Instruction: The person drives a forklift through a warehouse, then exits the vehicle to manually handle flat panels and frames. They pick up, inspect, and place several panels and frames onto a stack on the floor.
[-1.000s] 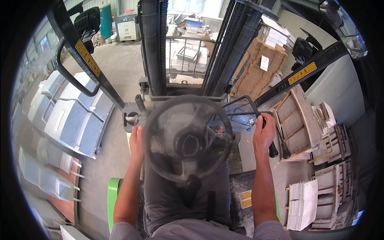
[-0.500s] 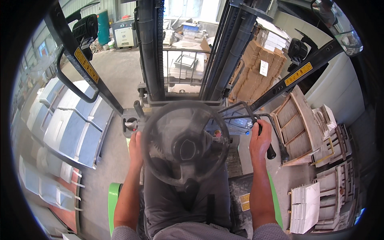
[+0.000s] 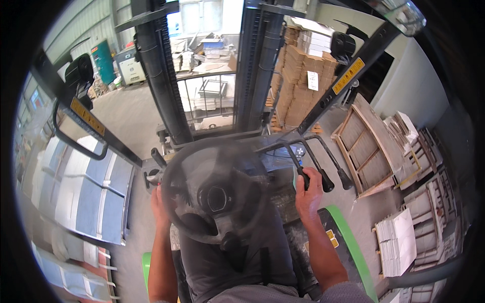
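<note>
My left hand [image 3: 159, 208] is closed at the left side of the black steering wheel [image 3: 217, 233], its fingers partly hidden by the rim. A short black lever [image 3: 158, 157] stands just ahead of it. My right hand [image 3: 309, 193] is wrapped round the black grip of the nearest control lever [image 3: 302, 177], to the right of the wheel. Two more bent levers with black grips, a middle lever [image 3: 328, 185] and an outer lever [image 3: 345, 180], stand beside it. The wheel's black knob [image 3: 231, 243] sits at its lower rim, above my legs.
Ahead rises the forklift mast [image 3: 160, 81] with a load guard [image 3: 208, 96]. Stacked brown cardboard [image 3: 298, 76] stands beyond it on a pallet. Pale slabs [image 3: 96, 187] lie to the left. At right are a wooden crate [image 3: 365, 146] and white stacked sheets [image 3: 396, 242].
The view has turned and tilted, so the mast and wheel sit further left and the mast leans. My right hand stays on a lever, and my left hand stays at the wheel's left side.
</note>
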Available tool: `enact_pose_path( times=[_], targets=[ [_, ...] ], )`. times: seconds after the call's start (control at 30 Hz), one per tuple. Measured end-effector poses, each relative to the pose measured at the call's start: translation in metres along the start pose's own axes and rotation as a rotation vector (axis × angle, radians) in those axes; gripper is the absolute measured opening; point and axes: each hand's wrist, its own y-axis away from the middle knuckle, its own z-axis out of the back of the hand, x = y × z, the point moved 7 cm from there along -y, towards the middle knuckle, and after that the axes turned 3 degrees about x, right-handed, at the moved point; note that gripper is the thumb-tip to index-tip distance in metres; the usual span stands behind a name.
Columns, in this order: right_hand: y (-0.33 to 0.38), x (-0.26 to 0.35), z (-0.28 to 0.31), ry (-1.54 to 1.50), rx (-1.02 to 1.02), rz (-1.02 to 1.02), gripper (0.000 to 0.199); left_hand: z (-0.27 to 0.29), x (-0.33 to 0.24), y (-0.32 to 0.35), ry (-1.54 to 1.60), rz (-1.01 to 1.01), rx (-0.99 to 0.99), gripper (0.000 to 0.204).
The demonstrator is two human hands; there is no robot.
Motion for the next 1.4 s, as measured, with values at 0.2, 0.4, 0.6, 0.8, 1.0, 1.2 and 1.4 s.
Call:
enact_pose_path(
  times=[0.2,0.4,0.6,0.8,1.0,1.2,1.4],
  targets=[
    [0.012,-0.031,-0.023,-0.368,-0.090,-0.396,0.038,-0.018,-0.029,-0.023,-0.005,-0.052,-0.001,0.033],
    [0.077,-0.037,-0.083,-0.404,0.213,-0.508,0.033,-0.028,-0.036,-0.044,0.024,-0.059,0.070,0.034],
    [0.136,-0.035,-0.125,-0.365,0.483,-0.665,0.030,-0.026,-0.032,-0.064,-0.027,-0.066,0.048,0.040],
    [0.146,-0.011,-0.150,-0.373,0.574,-0.622,0.027,-0.028,-0.029,-0.071,-0.054,-0.057,-0.025,0.039],
    [0.147,0.018,-0.168,-0.397,0.708,-0.585,0.022,-0.004,0.016,-0.068,0.155,0.074,-0.114,0.040],
    [0.167,0.040,-0.179,-0.274,0.853,-0.414,0.022,0.103,0.152,-0.024,-0.281,0.289,-0.182,0.041],
    [0.184,0.071,-0.194,-0.363,0.951,-0.405,0.022,0.271,0.270,0.107,-1.240,0.615,-0.393,0.048]
  ],
)
